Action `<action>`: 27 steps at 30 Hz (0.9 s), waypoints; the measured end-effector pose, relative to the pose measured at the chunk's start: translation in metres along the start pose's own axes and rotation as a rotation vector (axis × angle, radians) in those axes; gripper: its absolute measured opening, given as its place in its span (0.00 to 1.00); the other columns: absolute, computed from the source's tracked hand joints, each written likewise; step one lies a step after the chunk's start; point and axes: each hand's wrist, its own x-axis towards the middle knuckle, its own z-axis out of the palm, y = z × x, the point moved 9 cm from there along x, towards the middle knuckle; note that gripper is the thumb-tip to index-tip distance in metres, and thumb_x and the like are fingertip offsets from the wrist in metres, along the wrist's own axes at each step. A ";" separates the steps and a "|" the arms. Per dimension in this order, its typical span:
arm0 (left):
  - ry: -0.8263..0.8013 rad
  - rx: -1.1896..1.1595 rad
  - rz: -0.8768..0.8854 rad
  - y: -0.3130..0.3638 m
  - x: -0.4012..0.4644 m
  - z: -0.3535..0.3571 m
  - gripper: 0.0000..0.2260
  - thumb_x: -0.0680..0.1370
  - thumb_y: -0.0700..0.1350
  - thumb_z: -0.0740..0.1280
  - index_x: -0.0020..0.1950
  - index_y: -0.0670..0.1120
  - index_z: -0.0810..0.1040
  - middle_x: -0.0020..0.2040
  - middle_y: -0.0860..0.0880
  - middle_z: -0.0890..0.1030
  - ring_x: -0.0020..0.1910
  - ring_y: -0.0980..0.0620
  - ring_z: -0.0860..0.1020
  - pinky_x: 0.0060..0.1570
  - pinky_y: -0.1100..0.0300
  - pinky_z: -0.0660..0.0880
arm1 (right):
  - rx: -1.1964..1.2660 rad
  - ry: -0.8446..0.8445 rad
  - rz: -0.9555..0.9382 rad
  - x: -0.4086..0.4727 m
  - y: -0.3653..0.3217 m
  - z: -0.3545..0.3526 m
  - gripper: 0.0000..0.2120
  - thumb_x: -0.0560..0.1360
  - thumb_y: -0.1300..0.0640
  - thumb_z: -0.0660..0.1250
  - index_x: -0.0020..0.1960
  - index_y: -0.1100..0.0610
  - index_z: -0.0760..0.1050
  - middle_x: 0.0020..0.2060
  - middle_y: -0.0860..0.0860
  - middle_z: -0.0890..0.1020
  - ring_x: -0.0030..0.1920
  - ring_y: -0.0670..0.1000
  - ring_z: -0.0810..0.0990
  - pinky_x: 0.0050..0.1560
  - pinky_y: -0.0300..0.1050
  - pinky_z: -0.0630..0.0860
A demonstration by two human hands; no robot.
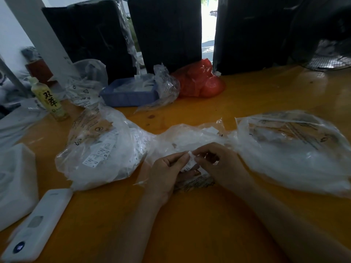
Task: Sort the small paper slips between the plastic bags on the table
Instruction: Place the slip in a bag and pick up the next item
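A small white paper slip (190, 161) is pinched between my left hand (169, 168) and my right hand (220, 164), low over the orange table (190, 224). Both hands sit in front of a middle clear plastic bag (190, 137) holding loose slips. A clear bag (102, 149) full of printed slips lies to the left. Another large clear bag (296, 149) lies to the right. Under my hands is a flat piece of printed plastic (197, 182).
A blue tray (129, 95) with plastic stands behind, beside a red bag (201, 80) and more clear bags (85, 80). A drink bottle (49, 99) stands at the left. A white remote-like device (36, 224) and a white block (15, 183) lie near left. Black boxes (165, 31) line the back.
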 end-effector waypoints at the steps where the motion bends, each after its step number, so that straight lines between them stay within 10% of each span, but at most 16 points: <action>1: -0.003 0.008 0.012 0.001 0.000 0.000 0.14 0.70 0.53 0.78 0.54 0.53 0.90 0.56 0.46 0.88 0.53 0.43 0.88 0.47 0.55 0.86 | -0.011 0.030 0.000 0.000 0.001 -0.003 0.06 0.79 0.54 0.71 0.56 0.49 0.82 0.47 0.41 0.81 0.44 0.42 0.80 0.47 0.39 0.80; 8: 0.188 0.632 0.528 0.054 -0.018 -0.003 0.17 0.81 0.48 0.73 0.54 0.73 0.81 0.46 0.66 0.86 0.48 0.63 0.85 0.44 0.72 0.79 | 0.089 0.242 0.001 -0.003 -0.002 -0.030 0.07 0.80 0.58 0.70 0.55 0.48 0.78 0.43 0.43 0.80 0.43 0.45 0.79 0.44 0.33 0.76; 13: 0.796 0.843 1.214 0.130 -0.075 -0.064 0.09 0.85 0.42 0.68 0.65 0.45 0.81 0.57 0.48 0.86 0.48 0.58 0.84 0.44 0.68 0.79 | -0.224 0.452 -0.101 -0.006 -0.016 -0.068 0.07 0.79 0.60 0.68 0.56 0.56 0.79 0.41 0.42 0.75 0.39 0.45 0.73 0.41 0.40 0.72; 17: 1.193 0.810 0.876 0.146 -0.078 -0.157 0.10 0.85 0.45 0.66 0.65 0.47 0.82 0.61 0.43 0.84 0.53 0.49 0.83 0.46 0.73 0.75 | -0.384 0.612 -0.100 -0.008 -0.012 -0.103 0.07 0.80 0.60 0.66 0.56 0.59 0.78 0.43 0.45 0.75 0.44 0.45 0.72 0.49 0.50 0.73; 22: 1.039 1.052 0.491 0.135 -0.045 -0.172 0.12 0.82 0.41 0.70 0.65 0.40 0.83 0.61 0.37 0.84 0.57 0.36 0.83 0.55 0.46 0.80 | -0.445 0.614 -0.014 -0.005 0.000 -0.112 0.07 0.80 0.58 0.65 0.56 0.57 0.78 0.45 0.47 0.79 0.47 0.50 0.76 0.54 0.52 0.72; 27: 0.859 1.253 0.428 0.126 -0.025 -0.146 0.14 0.85 0.43 0.64 0.68 0.40 0.81 0.59 0.35 0.85 0.61 0.33 0.80 0.58 0.41 0.76 | -0.506 0.480 0.122 0.001 0.019 -0.104 0.08 0.80 0.57 0.66 0.58 0.55 0.78 0.45 0.45 0.78 0.52 0.53 0.77 0.59 0.51 0.69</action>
